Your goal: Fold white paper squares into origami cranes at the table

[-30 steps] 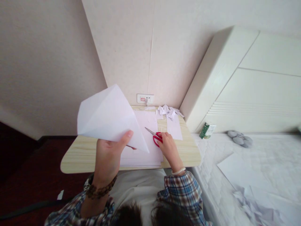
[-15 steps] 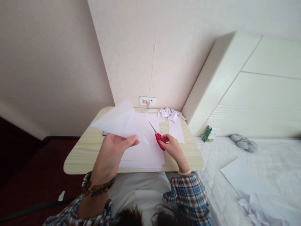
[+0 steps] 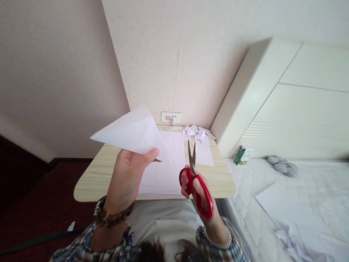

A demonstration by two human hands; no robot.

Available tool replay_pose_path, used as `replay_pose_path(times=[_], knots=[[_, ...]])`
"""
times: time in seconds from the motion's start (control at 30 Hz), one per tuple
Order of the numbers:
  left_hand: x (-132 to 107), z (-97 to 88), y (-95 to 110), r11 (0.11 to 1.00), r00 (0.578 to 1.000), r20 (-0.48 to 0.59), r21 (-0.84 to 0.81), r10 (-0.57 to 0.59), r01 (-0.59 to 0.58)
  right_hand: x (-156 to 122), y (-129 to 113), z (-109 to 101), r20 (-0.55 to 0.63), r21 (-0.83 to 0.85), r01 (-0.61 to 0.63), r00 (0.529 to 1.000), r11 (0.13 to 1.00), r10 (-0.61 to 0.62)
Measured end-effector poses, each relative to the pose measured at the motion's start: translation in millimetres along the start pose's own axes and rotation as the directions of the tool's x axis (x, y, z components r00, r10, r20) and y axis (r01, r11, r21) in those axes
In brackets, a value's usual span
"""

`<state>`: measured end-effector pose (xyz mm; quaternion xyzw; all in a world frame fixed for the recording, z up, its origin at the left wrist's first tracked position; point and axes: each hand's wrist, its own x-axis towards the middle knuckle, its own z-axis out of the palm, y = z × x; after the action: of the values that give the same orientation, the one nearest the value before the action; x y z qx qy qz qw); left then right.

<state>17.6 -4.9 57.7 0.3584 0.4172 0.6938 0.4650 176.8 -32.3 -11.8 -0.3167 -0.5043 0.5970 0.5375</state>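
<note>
While my left hand (image 3: 132, 166) pinches folded paper (image 3: 132, 133), my right hand (image 3: 198, 187), fingers through scissors (image 3: 193, 171), points parted blades (image 3: 190, 152) forward, right of the paper.

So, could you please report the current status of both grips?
Left grip: holding folded white paper. Right grip: red-handled metal scissors, blades open, apart from that paper. Underneath: flat white sheets on pale wood-grain table.

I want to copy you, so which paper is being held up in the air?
The big folded paper in the left hand: no other is held. The flat sheets lie on the table, and the small pieces sit by the wall.
</note>
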Motion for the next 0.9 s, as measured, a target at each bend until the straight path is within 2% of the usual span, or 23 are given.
replay_pose_path(times=[0.13,0.33,0.9], knots=[[0.4,-2.9,-1.4,0.998,0.999,0.015,0.048,0.051,-0.052,-1.5,-18.5,8.0,0.203,-0.217,-0.062,0.973,0.974,0.107],[-1.4,-1.9,-2.3,0.985,0.995,-0.032,0.146,0.099,-0.094,0.9,-35.9,8.6,0.179,-0.436,-0.103,0.964,0.894,0.198],[-2.3,0.4,-2.2,0.981,0.999,-0.012,0.188,0.050,-0.046,6.1,-39.2,12.7,0.160,-0.441,-0.095,0.970,0.893,0.182]])
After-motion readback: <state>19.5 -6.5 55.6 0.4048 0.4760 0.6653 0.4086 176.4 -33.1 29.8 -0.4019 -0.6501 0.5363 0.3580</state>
